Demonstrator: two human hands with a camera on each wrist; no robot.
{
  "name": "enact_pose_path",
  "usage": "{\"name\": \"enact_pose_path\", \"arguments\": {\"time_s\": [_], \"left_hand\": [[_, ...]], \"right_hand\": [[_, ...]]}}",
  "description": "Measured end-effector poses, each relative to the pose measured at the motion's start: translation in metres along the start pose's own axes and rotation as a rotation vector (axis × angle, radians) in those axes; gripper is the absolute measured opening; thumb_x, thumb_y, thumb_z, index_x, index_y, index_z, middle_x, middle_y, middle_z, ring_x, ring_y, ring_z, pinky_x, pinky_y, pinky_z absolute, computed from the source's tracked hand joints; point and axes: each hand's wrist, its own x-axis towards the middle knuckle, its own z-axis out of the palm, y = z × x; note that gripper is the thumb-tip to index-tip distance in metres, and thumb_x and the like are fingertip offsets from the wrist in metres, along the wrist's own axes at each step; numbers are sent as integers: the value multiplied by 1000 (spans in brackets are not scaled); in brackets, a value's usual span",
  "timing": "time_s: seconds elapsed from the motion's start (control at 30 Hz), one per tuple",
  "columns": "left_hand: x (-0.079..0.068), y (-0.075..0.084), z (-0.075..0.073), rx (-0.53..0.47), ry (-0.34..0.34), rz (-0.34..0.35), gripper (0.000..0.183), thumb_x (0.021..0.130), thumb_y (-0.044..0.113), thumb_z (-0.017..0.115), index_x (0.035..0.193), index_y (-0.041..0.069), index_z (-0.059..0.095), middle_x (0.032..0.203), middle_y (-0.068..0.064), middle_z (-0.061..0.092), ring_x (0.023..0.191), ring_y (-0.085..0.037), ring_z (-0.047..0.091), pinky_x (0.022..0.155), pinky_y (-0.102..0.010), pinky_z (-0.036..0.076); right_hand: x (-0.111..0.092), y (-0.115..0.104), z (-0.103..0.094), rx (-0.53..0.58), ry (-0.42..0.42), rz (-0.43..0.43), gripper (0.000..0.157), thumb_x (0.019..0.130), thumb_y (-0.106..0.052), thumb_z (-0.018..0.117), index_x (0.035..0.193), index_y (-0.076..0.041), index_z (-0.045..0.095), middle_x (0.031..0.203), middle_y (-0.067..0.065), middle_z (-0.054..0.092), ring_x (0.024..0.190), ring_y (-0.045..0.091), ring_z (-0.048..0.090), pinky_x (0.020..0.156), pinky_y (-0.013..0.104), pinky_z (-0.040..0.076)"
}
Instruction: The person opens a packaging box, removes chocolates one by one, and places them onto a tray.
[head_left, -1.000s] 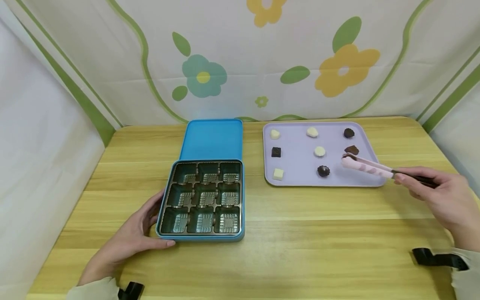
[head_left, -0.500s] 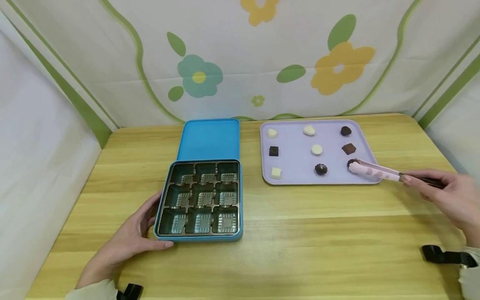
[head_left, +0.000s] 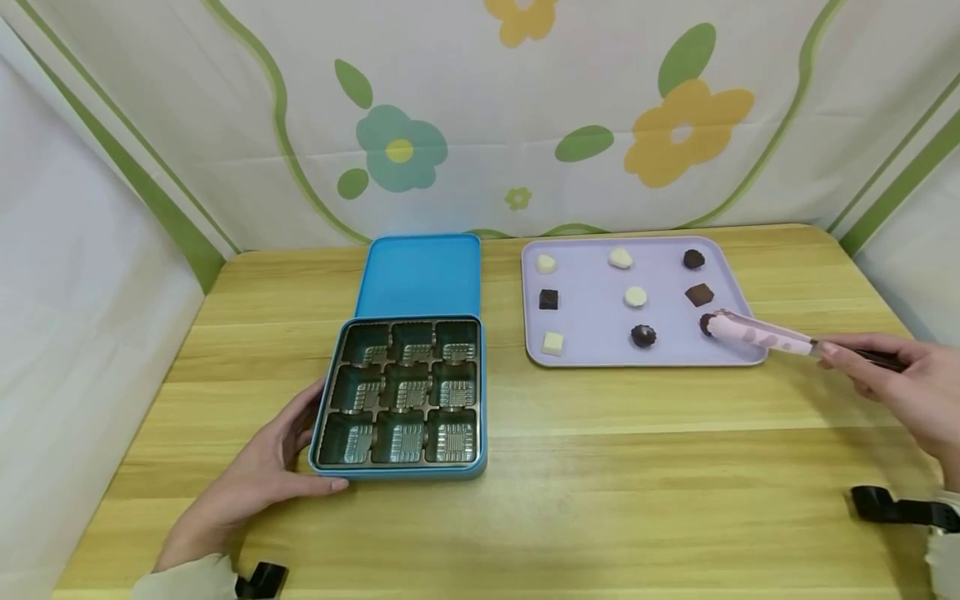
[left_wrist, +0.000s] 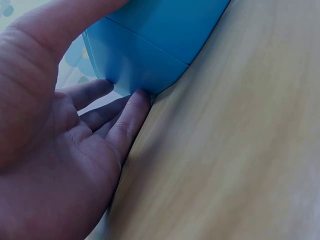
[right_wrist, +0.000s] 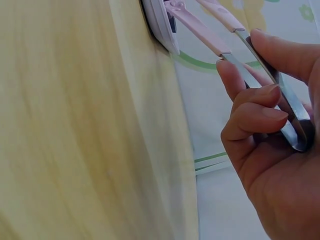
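My right hand (head_left: 918, 387) grips a pair of tongs (head_left: 765, 333) with pale pink tips and a metal handle; the right wrist view shows thumb and fingers around that handle. At the right front of the lilac tray (head_left: 600, 354), the tong tips meet a dark chocolate (head_left: 707, 325), partly hidden by them. My left hand (head_left: 262, 475) rests at the left front corner of a blue tin (head_left: 397, 473). Its fingertips (left_wrist: 138, 95) touch the tin's side, fingers fairly straight, while the thumb lies along the front. Inside the tin, a brown divided insert (head_left: 405, 392) has bare compartments.
Behind the tin lies a flat blue lid (head_left: 420, 279). Several chocolates stand spaced on the tray, among them a white square one (head_left: 552, 343), a round dark one (head_left: 643, 336) and a brown diamond-shaped one (head_left: 700, 295). A flowered cloth (head_left: 480, 125) hangs behind the wooden table (head_left: 585, 500).
The tongs have moved slightly right and down from above the tray onto the right front chocolate. My left hand and the tin keep their places.
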Motion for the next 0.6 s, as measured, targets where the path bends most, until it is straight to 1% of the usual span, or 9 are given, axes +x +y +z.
{"name": "enact_pose_path", "arguments": {"time_s": [0.13, 0.23, 0.37, 0.5, 0.6], "left_hand": [[0, 0, 0, 3, 1, -2, 120, 79, 3, 94, 173, 25, 23, 166, -16, 40, 134, 5, 52, 105, -8, 43], [1, 0, 0, 4, 0, -5, 120, 79, 3, 94, 173, 25, 23, 167, -17, 40, 134, 5, 52, 105, -8, 43], [1, -1, -1, 6, -1, -7, 121, 79, 3, 95, 173, 25, 23, 167, -16, 40, 134, 5, 52, 105, -8, 43], [1, 0, -1, 1, -3, -13, 120, 79, 3, 94, 173, 26, 23, 167, -16, 40, 133, 4, 52, 104, -9, 44], [0, 0, 0, 3, -3, -16, 121, 79, 3, 94, 173, 26, 22, 167, -16, 40, 132, 4, 53, 104, -9, 44]], "right_hand": [[1, 2, -2, 11, -15, 20, 35, 108, -19, 66, 100, -52, 70, 73, -24, 69, 56, 18, 35, 53, 39, 21], [4, 5, -4, 46, -33, 35, 34, 109, -19, 64, 100, -51, 72, 74, -22, 70, 57, 18, 35, 54, 39, 21], [5, 10, -6, 102, -59, 20, 35, 110, -14, 62, 101, -45, 76, 73, -17, 69, 59, 17, 37, 55, 37, 22], [5, 11, -6, 81, -98, 9, 35, 110, -14, 61, 101, -43, 76, 73, -12, 68, 59, 19, 38, 56, 35, 25], [4, 7, -5, 50, -94, 29, 34, 110, -16, 63, 100, -47, 74, 73, -13, 67, 59, 19, 39, 56, 35, 25]]}}
